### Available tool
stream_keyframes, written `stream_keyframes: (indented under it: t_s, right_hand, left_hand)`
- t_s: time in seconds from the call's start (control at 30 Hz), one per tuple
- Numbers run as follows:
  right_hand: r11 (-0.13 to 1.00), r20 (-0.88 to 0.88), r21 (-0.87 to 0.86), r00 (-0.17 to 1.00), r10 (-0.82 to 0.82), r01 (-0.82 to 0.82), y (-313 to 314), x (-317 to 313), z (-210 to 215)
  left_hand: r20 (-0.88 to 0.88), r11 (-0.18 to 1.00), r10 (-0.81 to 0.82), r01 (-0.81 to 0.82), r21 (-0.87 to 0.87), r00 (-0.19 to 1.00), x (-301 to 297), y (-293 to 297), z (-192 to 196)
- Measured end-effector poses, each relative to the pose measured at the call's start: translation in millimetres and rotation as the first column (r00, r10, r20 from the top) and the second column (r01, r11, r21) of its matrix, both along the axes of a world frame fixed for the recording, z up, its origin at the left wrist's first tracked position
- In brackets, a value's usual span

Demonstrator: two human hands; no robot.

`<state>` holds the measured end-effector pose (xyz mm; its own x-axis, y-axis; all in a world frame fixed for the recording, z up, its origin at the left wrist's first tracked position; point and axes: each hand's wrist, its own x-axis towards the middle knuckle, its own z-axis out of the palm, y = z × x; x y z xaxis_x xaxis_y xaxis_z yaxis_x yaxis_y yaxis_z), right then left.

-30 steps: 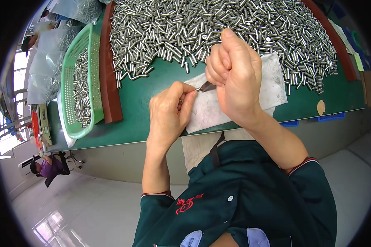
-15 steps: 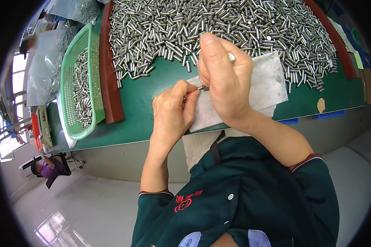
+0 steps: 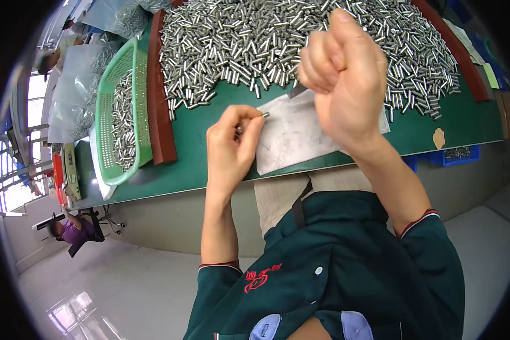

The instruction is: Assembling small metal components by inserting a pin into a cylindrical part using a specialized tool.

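My left hand (image 3: 230, 144) is closed, pinching a short shiny metal pin (image 3: 266, 114) between thumb and forefinger, over the left edge of a smudged white cloth (image 3: 292, 139). A second metal piece (image 3: 239, 130) shows inside the curl of its fingers. My right hand (image 3: 348, 85) is raised over the cloth's right part, its fingers wrapped round a hand tool. Only the tool's dark flat blade (image 3: 298, 90) sticks out, apart from the pin; its handle is hidden in the fist. Beyond both hands, a big heap of similar metal pins (image 3: 238, 45) covers the table.
Brown-red bars (image 3: 163, 113) border the heap on the left and right. Left of it stands a green perforated basket (image 3: 143, 136) of pins, beside clear bags (image 3: 73, 90) of pins. A blue bin (image 3: 459, 156) sits below the table edge. Another person (image 3: 76, 232) sits far left.
My right hand has lifted away from the left hand, up and to the right, taking the tool's tip off the pin. My left hand has barely shifted and keeps its pinch.
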<state>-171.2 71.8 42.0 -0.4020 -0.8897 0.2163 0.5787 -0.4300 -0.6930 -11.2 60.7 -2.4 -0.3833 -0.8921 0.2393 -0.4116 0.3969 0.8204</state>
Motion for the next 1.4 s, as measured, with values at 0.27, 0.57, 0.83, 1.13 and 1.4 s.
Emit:
stream_keyframes:
  t_s: [0.27, 0.57, 0.83, 1.13, 1.4]
  right_hand:
    - [0.994, -0.119, -0.091, 0.992, 0.043, -0.054, -16.7, -15.0, 25.3]
    - [0.999, -0.102, -0.014, 0.994, 0.033, -0.034, -20.4, -22.0, 13.6]
    - [0.999, -0.154, 0.000, 0.987, 0.037, -0.037, -21.3, -23.0, 6.3]
    - [1.000, -0.160, 0.004, 0.987, 0.000, 0.000, -21.4, -26.3, 5.8]
    - [1.000, -0.101, -0.007, 0.995, 0.014, -0.015, -19.3, -29.3, 5.6]
  left_hand:
    - [-0.829, 0.619, 0.310, 0.564, 0.547, 0.465, 28.9, -26.8, -1.8]
    - [-0.745, 0.617, 0.383, 0.449, 0.647, 0.547, 20.9, -31.3, -0.4]
    - [0.080, 0.996, 0.014, -0.021, 0.085, 0.997, 2.7, -41.6, 14.2]
    - [0.528, 0.864, -0.143, 0.366, -0.347, 0.837, 0.1, -51.2, 6.3]
    - [-0.271, 0.940, -0.053, 0.140, 0.312, 0.961, 6.0, -47.3, 5.4]
